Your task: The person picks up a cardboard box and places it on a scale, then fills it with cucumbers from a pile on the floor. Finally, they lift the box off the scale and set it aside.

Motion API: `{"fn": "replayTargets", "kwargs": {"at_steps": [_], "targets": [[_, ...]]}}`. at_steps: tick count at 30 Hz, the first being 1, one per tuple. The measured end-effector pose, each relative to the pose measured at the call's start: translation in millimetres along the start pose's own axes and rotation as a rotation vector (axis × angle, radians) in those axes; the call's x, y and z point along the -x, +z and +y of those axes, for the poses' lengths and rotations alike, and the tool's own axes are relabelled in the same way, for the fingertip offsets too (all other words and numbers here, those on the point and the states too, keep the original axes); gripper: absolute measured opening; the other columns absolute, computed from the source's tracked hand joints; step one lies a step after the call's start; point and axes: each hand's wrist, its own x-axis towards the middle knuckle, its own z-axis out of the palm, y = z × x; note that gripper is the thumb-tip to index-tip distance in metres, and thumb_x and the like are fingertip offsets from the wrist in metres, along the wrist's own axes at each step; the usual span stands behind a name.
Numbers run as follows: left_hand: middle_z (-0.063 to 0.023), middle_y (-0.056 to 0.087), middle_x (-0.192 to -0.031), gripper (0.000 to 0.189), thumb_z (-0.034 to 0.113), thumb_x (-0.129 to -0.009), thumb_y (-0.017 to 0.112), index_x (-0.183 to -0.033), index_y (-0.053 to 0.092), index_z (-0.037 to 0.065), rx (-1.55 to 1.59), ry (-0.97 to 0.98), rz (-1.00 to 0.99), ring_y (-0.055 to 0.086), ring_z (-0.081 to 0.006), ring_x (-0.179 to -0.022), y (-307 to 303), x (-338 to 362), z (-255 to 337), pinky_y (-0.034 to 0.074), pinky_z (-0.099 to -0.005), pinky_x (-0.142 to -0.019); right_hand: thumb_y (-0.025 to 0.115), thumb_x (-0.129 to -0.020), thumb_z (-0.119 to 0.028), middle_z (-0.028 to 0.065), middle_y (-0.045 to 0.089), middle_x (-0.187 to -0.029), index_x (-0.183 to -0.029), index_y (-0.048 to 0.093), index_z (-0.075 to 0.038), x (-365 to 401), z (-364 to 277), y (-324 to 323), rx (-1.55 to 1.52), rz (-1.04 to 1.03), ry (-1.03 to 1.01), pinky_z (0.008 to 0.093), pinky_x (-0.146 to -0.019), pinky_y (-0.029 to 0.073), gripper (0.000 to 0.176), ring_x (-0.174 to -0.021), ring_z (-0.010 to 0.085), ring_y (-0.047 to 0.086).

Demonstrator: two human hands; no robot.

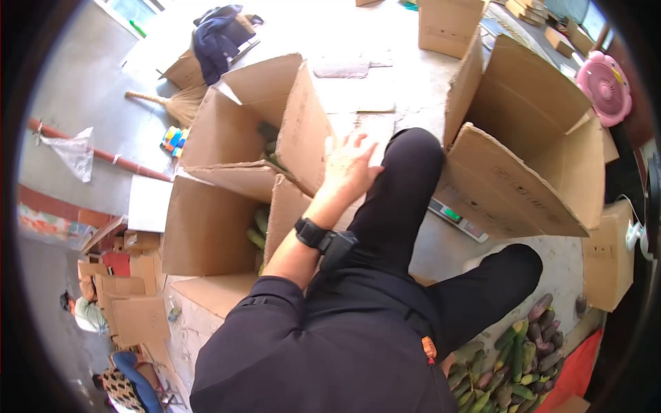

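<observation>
My left hand (351,164) is raised with fingers spread and nothing in it, beside my bent knee. Close to its left stands an open cardboard box (313,131) with a few green vegetables (270,141) inside. A second open box (210,227) adjoins it, also with long green vegetables (256,234) in it. Only a small patch of my right hand (448,363) shows past my body, at the edge of a heap of long green and purple vegetables (518,352); its fingers are hidden.
On my right, a large open cardboard box (523,182) stands over a scale with a green display (451,215). Beyond it is a pink fan-like object (606,88). A broom (182,107) lies at upper left. Two people (88,313) are at lower left near stacked cardboard (141,320).
</observation>
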Motion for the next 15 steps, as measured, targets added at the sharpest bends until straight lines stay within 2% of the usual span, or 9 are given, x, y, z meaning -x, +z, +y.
{"fn": "replayTargets", "kwargs": {"at_steps": [4, 5, 6, 7, 8, 9, 12, 13, 15], "targets": [[-0.0078, 0.054, -0.112, 0.041, 0.027, -0.070, 0.070, -0.107, 0.061, 0.012, -0.039, -0.079, -0.093, 0.045, -0.0268, -0.111, 25, 0, -29, 0.033, -0.0427, -0.093, 0.049, -0.086, -0.024, 0.0035, 0.059, -0.071, -0.088, 0.061, -0.004, 23, -32, 0, -0.153, 0.064, 0.172, 0.0297, -0.043, 0.038, 0.023, -0.053, 0.0152, 0.054], [-0.0083, 0.055, -0.108, 0.041, 0.029, -0.070, 0.070, -0.107, 0.060, 0.013, -0.077, -0.086, -0.108, 0.047, -0.0268, -0.109, 46, 5, -42, 0.034, -0.0441, -0.092, 0.051, -0.086, -0.024, 0.0029, 0.058, -0.070, -0.088, 0.061, -0.006, 28, -48, 0, -0.261, 0.086, 0.290, 0.0286, -0.041, 0.036, 0.021, -0.050, 0.0129, 0.051], [-0.0089, 0.055, -0.105, 0.041, 0.030, -0.070, 0.070, -0.106, 0.059, 0.014, -0.113, -0.094, -0.207, 0.048, -0.0271, -0.106, 56, 9, -47, 0.036, -0.0453, -0.089, 0.052, -0.085, -0.024, 0.0022, 0.056, -0.068, -0.088, 0.061, -0.009, 31, -60, -1, -0.379, 0.110, 0.402, 0.0276, -0.038, 0.034, 0.018, -0.047, 0.0107, 0.048], [-0.0096, 0.056, -0.103, 0.040, 0.032, -0.071, 0.069, -0.105, 0.059, 0.015, -0.119, -0.104, -0.311, 0.049, -0.0276, -0.105, 68, 14, -53, 0.038, -0.0459, -0.086, 0.052, -0.085, -0.024, 0.0022, 0.056, -0.068, -0.088, 0.061, -0.009, 33, -62, 1, -0.416, 0.165, 0.416, 0.0276, -0.038, 0.034, 0.018, -0.047, 0.0107, 0.048], [-0.0104, 0.056, -0.103, 0.038, 0.035, -0.072, 0.067, -0.104, 0.059, 0.015, -0.137, -0.088, -0.368, 0.051, -0.0291, -0.102, 93, 24, -68, 0.040, -0.0472, -0.084, 0.052, -0.085, -0.022, 0.0025, 0.056, -0.068, -0.089, 0.061, -0.009, 34, -58, 5, -0.436, 0.166, 0.436, 0.0276, -0.039, 0.036, 0.017, -0.048, 0.0116, 0.050], [-0.0107, 0.057, -0.103, 0.037, 0.031, -0.071, 0.068, -0.103, 0.060, 0.016, -0.145, -0.089, -0.397, 0.053, -0.0292, -0.100, 112, 40, -79, 0.040, -0.0486, -0.084, 0.052, -0.085, -0.021, 0.0027, 0.057, -0.068, -0.090, 0.060, -0.008, 33, -54, 8, -0.455, 0.162, 0.453, 0.0277, -0.041, 0.039, 0.016, -0.048, 0.0125, 0.051], [-0.0108, 0.063, -0.103, 0.029, 0.030, -0.071, 0.065, -0.096, 0.065, 0.016, -0.284, -0.138, -0.931, 0.058, -0.0300, -0.100, 155, 59, -109, 0.045, -0.0475, -0.082, 0.051, -0.085, -0.019, 0.0051, 0.060, -0.072, -0.093, 0.061, -0.006, 37, -46, 20, -0.549, 0.211, 0.509, 0.0281, -0.043, 0.044, 0.018, -0.050, 0.0147, 0.055], [-0.0105, 0.062, -0.107, 0.026, 0.027, -0.074, 0.062, -0.097, 0.067, 0.017, -0.330, -0.173, -1.013, 0.059, -0.0287, -0.101, 157, 69, -113, 0.047, -0.0466, -0.080, 0.051, -0.085, -0.019, 0.0051, 0.060, -0.072, -0.093, 0.061, -0.006, 42, -40, 21, -0.590, 0.266, 0.529, 0.0281, -0.043, 0.044, 0.018, -0.050, 0.0147, 0.055], [-0.0061, 0.062, -0.109, 0.025, 0.028, -0.079, 0.056, -0.100, 0.067, 0.020, -0.417, -0.161, -1.029, 0.056, -0.0260, -0.107, 180, 97, -144, 0.042, -0.0456, -0.087, 0.052, -0.084, -0.017, 0.0086, 0.062, -0.075, -0.096, 0.061, -0.003, 45, -35, 25, -0.581, 0.259, 0.570, 0.0298, -0.047, 0.048, 0.020, -0.055, 0.0166, 0.059]]}}
